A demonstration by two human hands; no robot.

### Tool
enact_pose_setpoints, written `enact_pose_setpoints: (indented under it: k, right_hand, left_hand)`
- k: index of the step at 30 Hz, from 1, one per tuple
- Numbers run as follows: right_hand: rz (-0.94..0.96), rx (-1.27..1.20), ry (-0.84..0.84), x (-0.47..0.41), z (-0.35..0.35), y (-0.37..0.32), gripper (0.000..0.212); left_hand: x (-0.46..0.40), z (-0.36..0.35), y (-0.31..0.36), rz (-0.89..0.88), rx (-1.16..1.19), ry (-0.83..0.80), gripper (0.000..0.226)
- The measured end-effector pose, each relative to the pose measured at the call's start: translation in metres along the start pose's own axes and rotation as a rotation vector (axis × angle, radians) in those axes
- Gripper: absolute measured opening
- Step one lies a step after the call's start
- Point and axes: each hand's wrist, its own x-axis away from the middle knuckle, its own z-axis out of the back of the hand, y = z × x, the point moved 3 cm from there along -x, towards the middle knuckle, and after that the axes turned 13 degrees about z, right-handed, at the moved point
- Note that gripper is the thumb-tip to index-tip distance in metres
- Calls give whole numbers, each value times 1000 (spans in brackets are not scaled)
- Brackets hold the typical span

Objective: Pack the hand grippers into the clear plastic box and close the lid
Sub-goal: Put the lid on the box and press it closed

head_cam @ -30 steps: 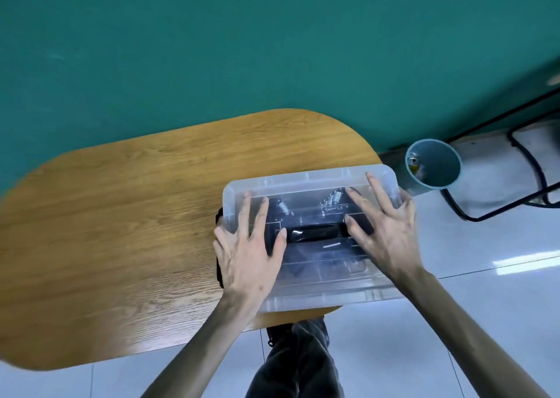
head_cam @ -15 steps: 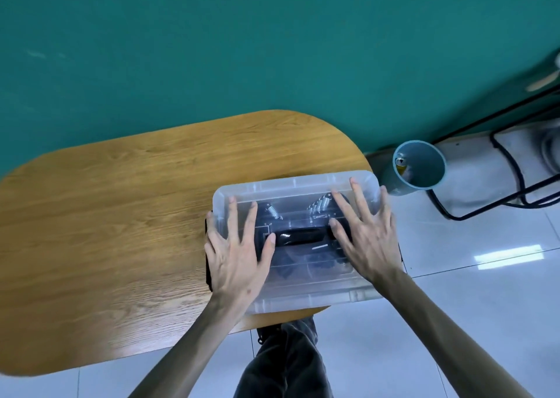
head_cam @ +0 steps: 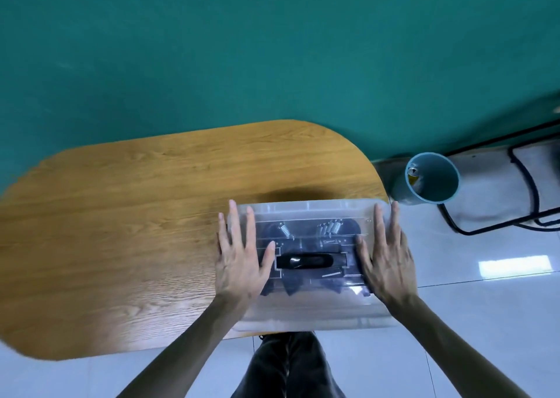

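Here, both hands, left [head_cam: 239,264] and right [head_cam: 386,261], flat, fingers straight, on the lid [head_cam: 309,212]; embossed lettering unreadable.

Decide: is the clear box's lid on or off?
On. The lid covers the box; both hands lie flat on it. Latching: cannot tell.

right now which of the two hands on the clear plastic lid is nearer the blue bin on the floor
The right hand. It presses flat on the clear plastic lid's end beside the round blue bin; the left hand lies at the opposite end.
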Motion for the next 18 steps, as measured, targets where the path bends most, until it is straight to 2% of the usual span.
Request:
enact_pose_setpoints:
  k: [4, 8, 12, 14, 16, 18]
  right_hand:
    - [-19, 42, -41, -2, 1, -3, 71]
    - [136, 201, -173, -5, 1, -3, 60]
    - [162, 220, -174, -4, 1, -1, 61]
    - [164, 194, -186, -3, -1, -1, 54]
    - [105, 157, -204, -3, -1, 1, 58]
    - [-25, 75, -142, -4, 3, 3, 65]
  left_hand:
    - [4, 8, 4, 21, 19, -57, 82]
    - [3, 12, 7, 30, 26, -67, 82]
    - [1, 12, 7, 42, 4, -37, 84]
    - [1, 12, 7, 47, 15, -34, 84]
    - [1, 13, 7, 45, 40, -28, 84]
    - [1, 13, 7, 41, 55, -24, 84]
